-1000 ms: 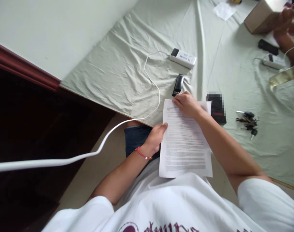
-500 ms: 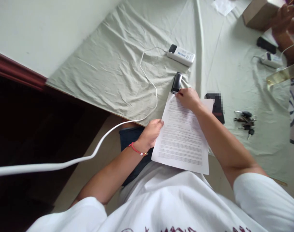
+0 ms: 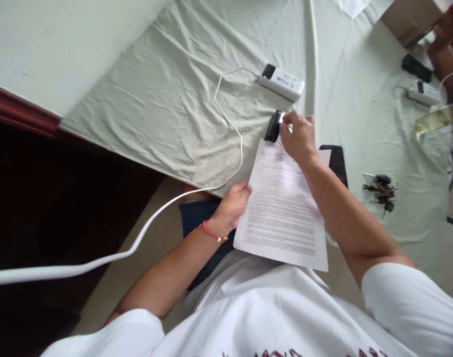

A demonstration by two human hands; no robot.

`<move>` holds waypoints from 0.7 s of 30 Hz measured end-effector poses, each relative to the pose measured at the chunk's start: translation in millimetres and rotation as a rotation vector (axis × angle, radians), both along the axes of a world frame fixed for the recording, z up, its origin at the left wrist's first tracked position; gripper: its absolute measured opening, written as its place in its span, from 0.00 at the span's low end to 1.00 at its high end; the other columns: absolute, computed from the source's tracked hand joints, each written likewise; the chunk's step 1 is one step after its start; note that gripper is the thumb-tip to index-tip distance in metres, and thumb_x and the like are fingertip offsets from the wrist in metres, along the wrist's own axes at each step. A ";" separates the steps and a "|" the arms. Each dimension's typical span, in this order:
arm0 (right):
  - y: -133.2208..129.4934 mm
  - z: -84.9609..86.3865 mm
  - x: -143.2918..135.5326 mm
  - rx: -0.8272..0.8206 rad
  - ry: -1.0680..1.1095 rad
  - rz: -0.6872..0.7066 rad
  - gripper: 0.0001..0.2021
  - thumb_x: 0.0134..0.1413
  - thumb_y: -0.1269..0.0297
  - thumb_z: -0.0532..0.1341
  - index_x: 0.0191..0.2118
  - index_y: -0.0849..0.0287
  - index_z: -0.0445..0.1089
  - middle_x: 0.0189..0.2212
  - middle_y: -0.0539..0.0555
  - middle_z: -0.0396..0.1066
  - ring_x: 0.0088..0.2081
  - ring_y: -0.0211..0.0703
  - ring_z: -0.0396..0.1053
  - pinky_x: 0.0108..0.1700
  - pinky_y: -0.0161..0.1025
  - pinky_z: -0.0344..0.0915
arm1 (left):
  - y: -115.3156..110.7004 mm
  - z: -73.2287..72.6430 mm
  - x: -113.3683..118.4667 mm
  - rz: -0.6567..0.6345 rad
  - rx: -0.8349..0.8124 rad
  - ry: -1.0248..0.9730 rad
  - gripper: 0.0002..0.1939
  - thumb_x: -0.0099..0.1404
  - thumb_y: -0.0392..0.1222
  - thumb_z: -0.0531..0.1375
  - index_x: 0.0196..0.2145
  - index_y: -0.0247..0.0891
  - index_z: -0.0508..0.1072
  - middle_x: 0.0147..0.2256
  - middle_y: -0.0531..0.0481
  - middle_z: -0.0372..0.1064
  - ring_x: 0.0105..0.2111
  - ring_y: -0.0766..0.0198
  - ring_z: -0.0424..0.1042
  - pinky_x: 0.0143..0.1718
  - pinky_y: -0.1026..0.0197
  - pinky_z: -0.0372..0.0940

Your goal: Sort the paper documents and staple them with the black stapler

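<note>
A printed sheet of paper [image 3: 282, 213] lies partly over the table edge, its lower part above my lap. My left hand [image 3: 235, 203] is closed on the sheet's left edge, thumb on top. At the sheet's upper left corner sits a black stapler [image 3: 274, 126], tilted away from me. My right hand [image 3: 298, 134] is beside the stapler, thumb and forefinger curled together at its right side; whether something small is between them is too unclear to tell.
A white power bank [image 3: 282, 82] with a white cable [image 3: 241, 144] lies beyond the stapler. A dark phone [image 3: 336, 163] and keys [image 3: 382, 191] are right of the sheet. Another person's hand [image 3: 447, 49] is near a box [image 3: 410, 20] at the upper right.
My right hand has moved up and slightly right from the sheet's top corner to the stapler's side. My left hand keeps its hold on the sheet.
</note>
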State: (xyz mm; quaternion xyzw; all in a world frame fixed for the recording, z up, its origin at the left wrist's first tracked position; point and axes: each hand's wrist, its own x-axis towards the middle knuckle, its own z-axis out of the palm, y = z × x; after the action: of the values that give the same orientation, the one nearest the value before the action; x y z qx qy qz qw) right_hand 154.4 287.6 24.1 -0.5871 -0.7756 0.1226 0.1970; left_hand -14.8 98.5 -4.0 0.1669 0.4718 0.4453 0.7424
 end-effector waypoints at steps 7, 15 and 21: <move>15.8 -18.7 -21.7 -0.025 0.010 0.130 0.29 0.75 0.45 0.43 0.67 0.54 0.67 0.70 0.59 0.62 0.74 0.62 0.51 0.73 0.66 0.49 | 0.5 2.7 1.1 -0.009 -0.015 0.110 0.10 0.66 0.43 0.65 0.34 0.33 0.78 0.30 0.46 0.78 0.31 0.57 0.78 0.34 0.59 0.69; 6.2 -24.5 -21.5 -0.143 0.057 0.090 0.28 0.75 0.47 0.45 0.70 0.51 0.65 0.75 0.55 0.56 0.77 0.58 0.45 0.76 0.68 0.43 | -1.0 0.2 4.4 0.014 0.013 0.193 0.12 0.64 0.47 0.67 0.34 0.34 0.77 0.30 0.47 0.77 0.32 0.58 0.77 0.35 0.60 0.68; -4.3 -28.1 -20.8 -0.152 0.052 0.119 0.27 0.76 0.51 0.44 0.73 0.48 0.59 0.77 0.53 0.50 0.79 0.56 0.40 0.75 0.72 0.34 | -2.2 1.4 4.0 0.008 0.009 0.215 0.09 0.65 0.46 0.65 0.34 0.36 0.76 0.30 0.49 0.77 0.32 0.61 0.76 0.32 0.63 0.67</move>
State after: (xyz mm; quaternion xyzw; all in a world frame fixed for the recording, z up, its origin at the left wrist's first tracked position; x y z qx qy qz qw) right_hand 133.5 283.4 -3.9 -0.5499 -0.7922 0.2077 0.1642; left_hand -10.8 96.3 -2.6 0.2152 0.5474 0.4302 0.6848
